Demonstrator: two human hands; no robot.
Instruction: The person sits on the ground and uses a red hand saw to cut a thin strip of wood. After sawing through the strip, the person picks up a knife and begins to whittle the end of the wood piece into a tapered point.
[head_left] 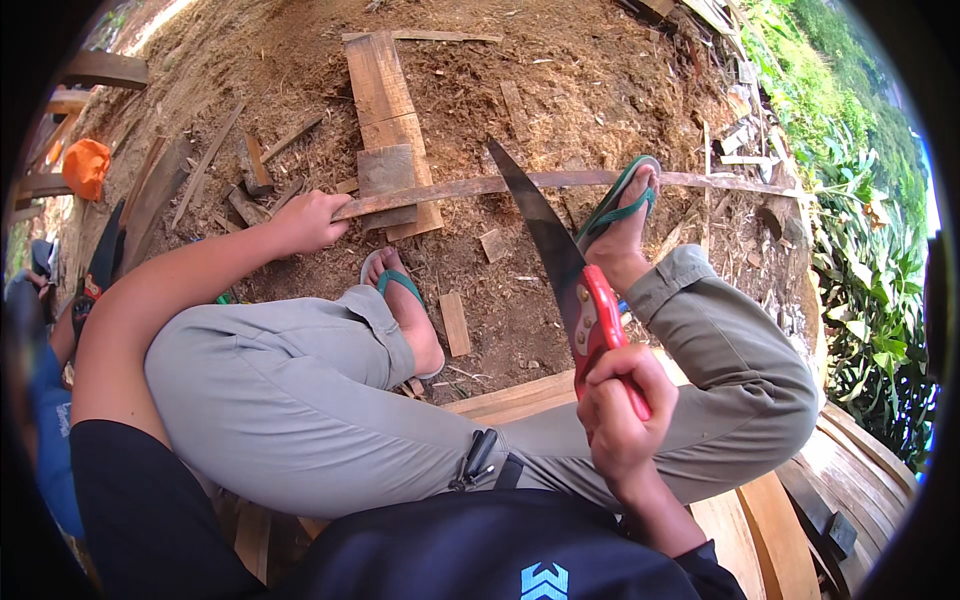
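My right hand (627,405) is closed round the red handle of a hand saw (545,225), its dark blade slanting up and away to the left. Near its tip, the blade overlaps a long thin wooden strip (480,187) in the picture; whether they touch I cannot tell. My left hand (308,222) grips the strip's left end beside a short wooden block (386,185) that lies under it. To the right, the strip runs beneath my foot in a green-strapped flip-flop (625,200) and on toward the plants.
Sawdust and wood scraps cover the ground (480,90). A plank (383,85) lies ahead. Stacked boards (770,530) are beneath me at the right. An orange object (87,167) sits far left, and another person's blue clothing (55,440) shows at the left edge.
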